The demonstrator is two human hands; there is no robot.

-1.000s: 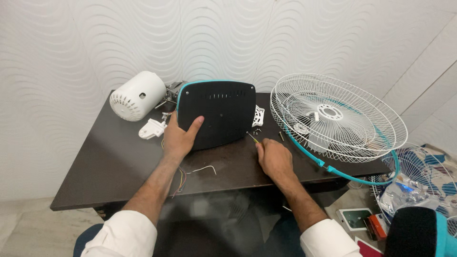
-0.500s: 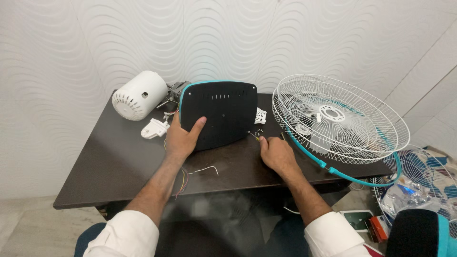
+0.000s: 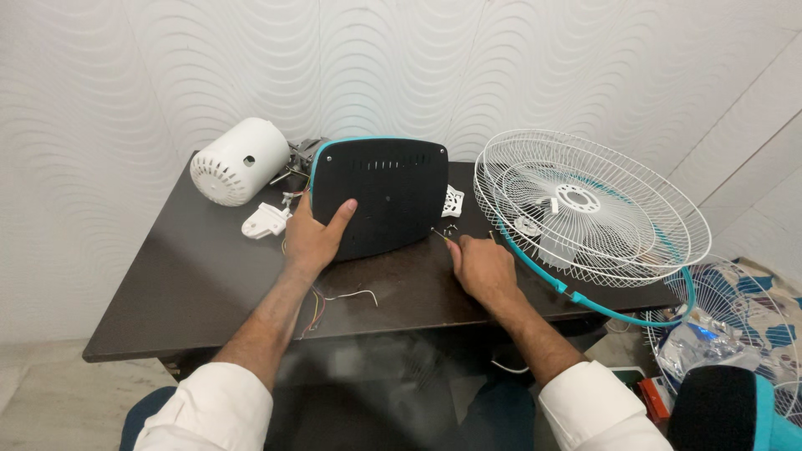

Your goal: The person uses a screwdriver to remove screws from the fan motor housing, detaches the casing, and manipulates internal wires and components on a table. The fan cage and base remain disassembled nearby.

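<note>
White motor housing (image 3: 238,160) sits far left on the dark table (image 3: 167,292). My left hand (image 3: 316,235) lies flat, fingers spread, on the black fan base (image 3: 380,194) at table centre — pressing, not gripping. My right hand (image 3: 482,269) pinches what looks like a thin screwdriver (image 3: 440,237) at the base's lower right corner. Wire fan grille (image 3: 585,209) leans far right.

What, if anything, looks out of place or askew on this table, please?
The white fan guard sits tilted and overhangs the right end of the dark table. Loose coloured wires trail out near the left hand, which rests on the black fan base. No spill or breakage shows.
</note>
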